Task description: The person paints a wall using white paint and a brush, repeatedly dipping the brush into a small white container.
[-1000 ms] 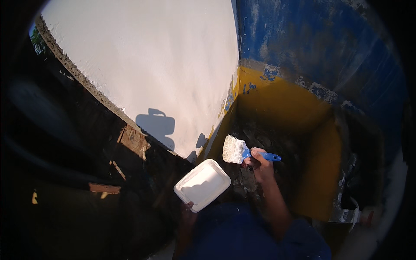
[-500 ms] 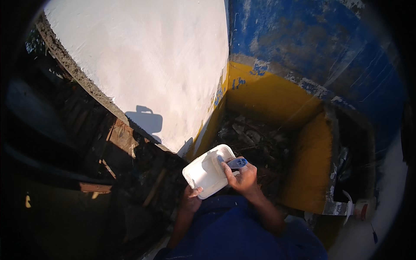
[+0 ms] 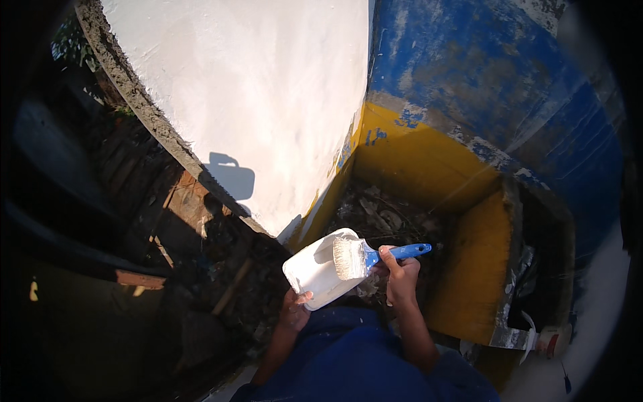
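My left hand [image 3: 295, 307] is closed on the near left corner of a white plastic tub [image 3: 309, 270], its thumb over the rim. White paint coats the inside of the tub. In my right hand [image 3: 400, 276] is a wide paintbrush [image 3: 349, 259] with a blue handle, gripped near the ferrule. Its pale, paint-covered bristles point left, over the right side of the tub. The handle's end sticks out to the right, past my thumb.
A white-painted wall [image 3: 254, 87] with a rough edge rises ahead on the left. To the right stand a blue wall [image 3: 462, 60] with peeling paint and a yellow lower part [image 3: 429, 154]. Debris [image 3: 382, 211] lies in the corner below. A small container [image 3: 553, 340] is at the right.
My right hand has lifted the brush from the tub and turned it, so the bristles now show above the rim and the handle points right. My left hand still holds the tub.
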`<move>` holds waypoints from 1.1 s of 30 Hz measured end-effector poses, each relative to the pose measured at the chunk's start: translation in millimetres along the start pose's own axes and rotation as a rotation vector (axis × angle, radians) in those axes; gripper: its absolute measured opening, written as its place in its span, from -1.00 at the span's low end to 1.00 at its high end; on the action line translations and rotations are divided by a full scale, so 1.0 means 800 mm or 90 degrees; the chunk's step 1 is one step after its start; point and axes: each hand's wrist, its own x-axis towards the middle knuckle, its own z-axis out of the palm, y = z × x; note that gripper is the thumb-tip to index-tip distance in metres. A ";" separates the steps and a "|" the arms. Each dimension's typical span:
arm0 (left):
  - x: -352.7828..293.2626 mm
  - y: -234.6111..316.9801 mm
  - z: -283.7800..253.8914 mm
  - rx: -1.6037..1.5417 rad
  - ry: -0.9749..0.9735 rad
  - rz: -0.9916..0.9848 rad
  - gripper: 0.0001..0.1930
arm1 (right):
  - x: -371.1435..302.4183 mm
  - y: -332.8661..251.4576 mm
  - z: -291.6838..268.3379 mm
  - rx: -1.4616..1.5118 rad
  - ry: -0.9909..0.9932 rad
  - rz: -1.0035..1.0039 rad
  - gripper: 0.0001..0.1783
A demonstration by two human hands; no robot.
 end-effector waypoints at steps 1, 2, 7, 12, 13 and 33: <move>0.000 0.001 0.001 0.005 0.004 0.003 -0.39 | -0.004 0.001 0.003 -0.077 -0.018 -0.078 -0.86; 0.000 0.002 0.002 0.010 0.007 0.005 -0.39 | -0.010 0.000 0.009 -0.154 -0.036 -0.157 -0.87; 0.006 0.007 0.005 0.036 -0.013 -0.012 -0.40 | -0.020 0.019 0.039 -0.472 -0.159 -0.568 -0.93; 0.002 0.006 0.007 0.032 -0.012 -0.016 -0.41 | -0.032 -0.005 0.049 -0.426 -0.100 -0.567 -0.93; 0.003 0.005 0.004 0.029 -0.013 -0.012 -0.41 | -0.030 -0.013 0.046 -0.391 -0.079 -0.553 -0.93; -0.008 0.005 -0.022 -0.021 -0.003 -0.001 -0.40 | 0.009 0.005 0.004 0.306 -0.130 0.181 -0.91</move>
